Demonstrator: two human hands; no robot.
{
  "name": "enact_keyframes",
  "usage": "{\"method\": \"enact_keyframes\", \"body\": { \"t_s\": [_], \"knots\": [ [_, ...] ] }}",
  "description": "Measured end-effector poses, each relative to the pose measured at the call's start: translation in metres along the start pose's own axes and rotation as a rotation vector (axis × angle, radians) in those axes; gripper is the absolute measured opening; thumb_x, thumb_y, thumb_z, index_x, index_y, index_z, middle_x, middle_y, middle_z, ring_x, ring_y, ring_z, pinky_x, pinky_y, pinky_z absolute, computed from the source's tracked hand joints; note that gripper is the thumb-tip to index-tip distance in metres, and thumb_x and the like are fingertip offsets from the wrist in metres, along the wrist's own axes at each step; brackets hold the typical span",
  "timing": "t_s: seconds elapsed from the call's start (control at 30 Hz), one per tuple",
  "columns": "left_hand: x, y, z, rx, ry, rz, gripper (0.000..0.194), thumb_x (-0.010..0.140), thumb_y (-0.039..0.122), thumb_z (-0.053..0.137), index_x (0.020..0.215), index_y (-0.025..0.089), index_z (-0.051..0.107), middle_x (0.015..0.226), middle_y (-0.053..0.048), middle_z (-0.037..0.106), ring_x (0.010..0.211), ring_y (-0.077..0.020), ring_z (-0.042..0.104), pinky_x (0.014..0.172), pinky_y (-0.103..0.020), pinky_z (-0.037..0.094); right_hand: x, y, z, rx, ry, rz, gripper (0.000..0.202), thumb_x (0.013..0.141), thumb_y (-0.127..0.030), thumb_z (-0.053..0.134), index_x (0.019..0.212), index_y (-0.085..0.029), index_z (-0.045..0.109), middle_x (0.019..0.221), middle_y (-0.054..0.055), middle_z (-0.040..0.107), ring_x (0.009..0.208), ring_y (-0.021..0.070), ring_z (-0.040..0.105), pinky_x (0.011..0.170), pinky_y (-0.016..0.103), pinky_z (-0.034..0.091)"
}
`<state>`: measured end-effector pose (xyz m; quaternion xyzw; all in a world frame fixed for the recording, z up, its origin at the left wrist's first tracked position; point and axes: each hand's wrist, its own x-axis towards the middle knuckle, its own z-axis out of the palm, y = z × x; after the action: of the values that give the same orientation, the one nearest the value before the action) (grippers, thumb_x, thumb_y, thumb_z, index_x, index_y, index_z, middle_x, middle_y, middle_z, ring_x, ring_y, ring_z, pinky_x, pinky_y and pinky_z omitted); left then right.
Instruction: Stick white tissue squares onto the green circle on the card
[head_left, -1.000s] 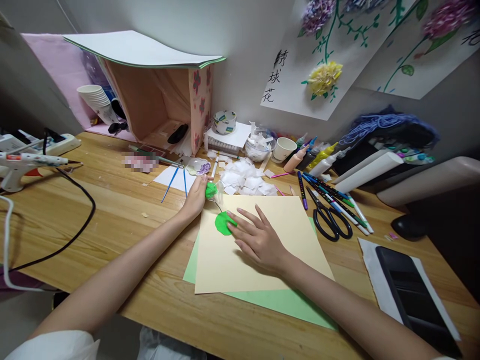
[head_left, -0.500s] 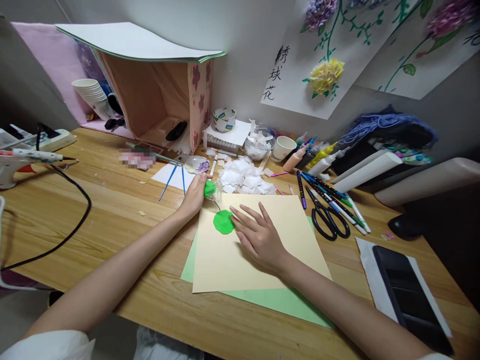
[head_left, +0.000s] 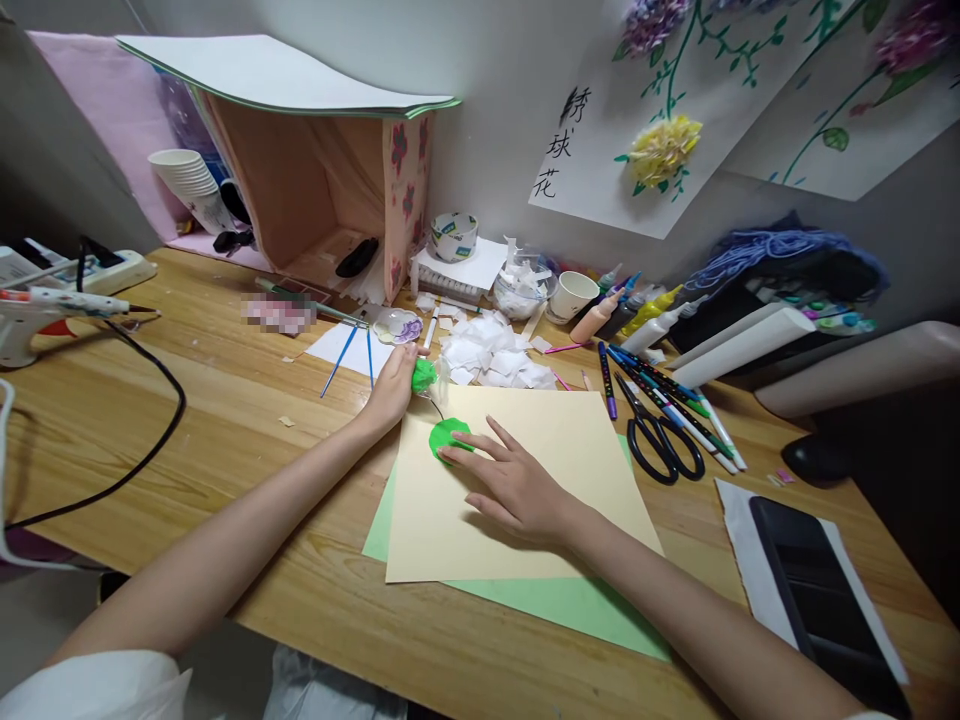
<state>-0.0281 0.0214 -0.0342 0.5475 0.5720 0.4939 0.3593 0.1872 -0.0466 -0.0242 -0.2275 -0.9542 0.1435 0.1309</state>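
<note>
My left hand [head_left: 394,385] is closed around a lump of bright green clay [head_left: 424,375] in a clear wrapper, at the back left corner of a cream sheet of paper [head_left: 555,450]. On that sheet, near its left edge, lies a thin, flat green clay disc [head_left: 444,436]. A thin dark line runs from the disc up toward the lump. My right hand [head_left: 525,490] is open over the sheet, palm down with fingers apart. Its foremost fingertips rest on the right part of the disc and hide some of it.
Light green paper [head_left: 555,610] lies beneath the cream sheet. Black scissors [head_left: 660,440] and several pens [head_left: 682,410] are on the right. White paper scraps [head_left: 491,350] and a paper cup [head_left: 574,297] stand behind. A glue gun [head_left: 45,310] with its black cord [head_left: 169,420] is at left.
My right hand has moved slightly left, and its fingertips have gone from the disc's right edge onto its surface. My left hand still holds the green clay. The camera view has shifted a little.
</note>
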Motion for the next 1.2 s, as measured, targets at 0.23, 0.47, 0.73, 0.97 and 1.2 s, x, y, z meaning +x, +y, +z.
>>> {"method": "enact_keyframes", "body": {
  "t_s": [0.23,0.47,0.73,0.97,1.2],
  "knots": [
    [-0.001,0.000,0.000,-0.006,0.003,-0.004,0.042,0.092,0.050,0.029,0.092,0.018,0.057,0.094,-0.005,0.061,0.087,-0.0152,0.054,0.081,-0.027,0.042,0.002,-0.003,-0.002,-0.003,0.007,0.022,0.052,0.091,-0.036,0.043,0.139,-0.017,0.033,0.137,0.008,0.050,0.135,0.0199,0.032,0.116,0.051,0.011],
    [-0.001,0.001,0.001,0.003,0.003,-0.002,0.043,0.091,0.051,0.030,0.092,0.018,0.057,0.092,-0.004,0.059,0.084,-0.0156,0.054,0.079,-0.027,0.042,0.003,-0.008,-0.004,0.057,-0.080,0.039,0.057,0.092,-0.043,0.041,0.142,-0.021,0.029,0.138,0.007,0.048,0.136,0.0204,0.030,0.116,0.052,0.008],
    [0.000,0.000,0.001,-0.006,0.001,-0.003,0.041,0.092,0.048,0.030,0.092,0.018,0.057,0.095,-0.005,0.061,0.089,-0.0159,0.054,0.082,-0.027,0.042,0.005,-0.010,-0.005,0.091,-0.151,-0.001,0.062,0.091,-0.049,0.040,0.144,-0.022,0.024,0.142,0.004,0.044,0.139,0.0226,0.025,0.116,0.053,0.005],
    [0.000,-0.002,0.002,-0.010,-0.011,-0.002,0.040,0.092,0.048,0.029,0.092,0.019,0.057,0.095,-0.004,0.061,0.088,-0.0153,0.054,0.082,-0.026,0.042,0.008,-0.011,-0.006,0.112,-0.129,0.022,0.062,0.089,-0.049,0.044,0.142,-0.021,0.029,0.144,0.006,0.041,0.140,0.0224,0.021,0.116,0.053,0.007],
    [0.001,-0.004,0.002,-0.004,-0.003,0.027,0.041,0.092,0.049,0.030,0.090,0.019,0.057,0.093,-0.005,0.061,0.088,-0.0156,0.054,0.082,-0.027,0.042,0.010,-0.013,-0.002,0.097,-0.066,0.033,0.057,0.087,-0.040,0.049,0.139,-0.021,0.033,0.139,0.007,0.047,0.137,0.0201,0.029,0.116,0.050,0.011]
  ]
}}
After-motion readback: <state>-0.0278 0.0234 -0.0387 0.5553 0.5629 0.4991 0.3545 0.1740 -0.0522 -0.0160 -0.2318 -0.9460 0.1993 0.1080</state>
